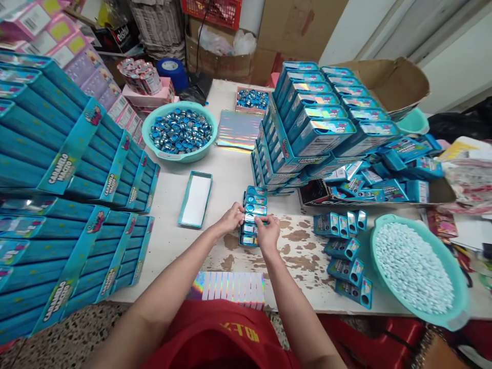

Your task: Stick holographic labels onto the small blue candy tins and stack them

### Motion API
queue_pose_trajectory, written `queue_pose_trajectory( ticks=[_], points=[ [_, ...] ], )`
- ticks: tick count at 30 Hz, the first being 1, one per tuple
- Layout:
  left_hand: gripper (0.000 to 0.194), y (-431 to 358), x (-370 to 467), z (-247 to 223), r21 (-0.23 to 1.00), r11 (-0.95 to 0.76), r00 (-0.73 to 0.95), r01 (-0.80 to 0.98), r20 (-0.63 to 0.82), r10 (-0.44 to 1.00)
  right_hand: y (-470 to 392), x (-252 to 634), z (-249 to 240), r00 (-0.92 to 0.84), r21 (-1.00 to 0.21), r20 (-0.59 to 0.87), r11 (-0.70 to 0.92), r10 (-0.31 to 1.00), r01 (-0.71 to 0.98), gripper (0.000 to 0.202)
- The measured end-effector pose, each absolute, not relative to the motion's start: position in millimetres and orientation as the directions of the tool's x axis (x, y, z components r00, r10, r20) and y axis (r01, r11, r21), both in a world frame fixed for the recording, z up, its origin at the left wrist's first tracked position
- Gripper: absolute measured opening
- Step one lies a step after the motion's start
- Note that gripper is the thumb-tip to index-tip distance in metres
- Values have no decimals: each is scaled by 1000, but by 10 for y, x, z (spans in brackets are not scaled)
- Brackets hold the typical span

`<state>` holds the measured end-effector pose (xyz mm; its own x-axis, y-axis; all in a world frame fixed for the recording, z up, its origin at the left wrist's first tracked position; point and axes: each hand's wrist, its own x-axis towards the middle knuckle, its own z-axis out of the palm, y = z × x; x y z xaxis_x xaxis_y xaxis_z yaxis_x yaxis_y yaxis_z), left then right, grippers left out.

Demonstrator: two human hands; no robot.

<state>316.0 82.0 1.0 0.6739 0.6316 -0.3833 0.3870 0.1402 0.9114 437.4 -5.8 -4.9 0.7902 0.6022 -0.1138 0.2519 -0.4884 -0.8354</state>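
Note:
A short row of small blue candy boxes (255, 209) stands on the table in front of me, with shiny top faces. My left hand (230, 219) is at the left side of the row, its fingertips pinched at the edge of a middle box. From the right, my right hand (269, 231) bends over the same box, thumb and fingers closed at its top. A silvery surface shows between the fingertips; whether it is a loose strip or the box's own face, I cannot tell. To the left lies an open blue tray (195, 200) with a white inside.
Blue display cartons (69, 174) tower at left; more stacked boxes (323, 136) stand at right. A basin of blue-and-silver caps (180, 130), shiny sheets (238, 129), a basin of pale candies (413, 266), loose blue boxes (348, 274) and holographic strips (232, 288) surround the work.

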Motion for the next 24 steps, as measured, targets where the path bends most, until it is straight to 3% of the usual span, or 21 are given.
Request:
queue_pose_trajectory(
  ticks=[3,5,7,9,12,14,17,20,24],
  points=[
    [10,666,3173,-144,838,146,564,526,-472,678,-53,4432,-80,811,-852,-226,-513,540,104,35],
    [14,592,3197,-188,756,52,516,652,-493,700,-47,4493,-68,804,-854,-260,-516,535,67,41],
    [18,583,3170,-159,661,-81,506,746,-483,715,-71,4541,-6,779,-853,-251,-512,575,102,35],
    [20,623,3017,-74,606,-189,533,773,-458,711,-154,4528,108,778,-859,-162,-475,607,191,25],
    [21,627,2488,54,607,-254,600,753,-475,644,-401,4306,302,751,-823,124,-355,649,443,22],
    [23,502,2032,87,595,-213,596,775,-576,559,-601,4021,365,597,-802,178,-237,782,549,17],
    [28,164,1496,32,571,-58,527,819,-707,472,-836,3512,267,197,-851,-4,-107,980,514,11],
    [21,-127,1330,-86,562,113,436,819,-739,514,-932,3112,16,-90,-820,-178,-97,980,565,19],
    [19,-238,1413,-176,534,194,322,823,-720,615,-950,2901,-185,-253,-701,-270,-9,929,714,29]
  ],
)
